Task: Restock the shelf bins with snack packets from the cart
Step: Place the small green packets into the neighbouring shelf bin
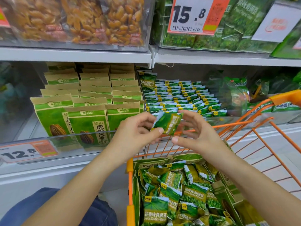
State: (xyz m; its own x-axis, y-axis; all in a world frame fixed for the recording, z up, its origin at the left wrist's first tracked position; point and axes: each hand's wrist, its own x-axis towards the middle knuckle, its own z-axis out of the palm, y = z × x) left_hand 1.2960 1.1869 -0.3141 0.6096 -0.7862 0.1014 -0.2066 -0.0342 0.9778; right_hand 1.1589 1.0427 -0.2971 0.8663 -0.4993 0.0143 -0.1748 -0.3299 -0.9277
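**Now: one garlic-pea packet in hand, bin just ahead**

Right now the small green garlic-pea packet (pixel 167 122) sits between my two hands, its long axis tilted, upper corner toward my right hand and lower corner toward my left. My left hand (pixel 138 132) pinches it, thumb on the near lower edge and fingers curled behind. My right hand (pixel 195 130) is beside it with fingers loosely spread, fingertips near the packet's upper right corner (whether they touch it I cannot tell).

Just beyond the packet lies the shelf bin of matching small packets (pixel 182 97), stacked in overlapping rows; the next move, I judge, is forward and slightly up. Below my wrists, the orange cart (pixel 130 185) holds loose packets (pixel 179 193). Sunflower seed bags (pixel 88 124) stand left.
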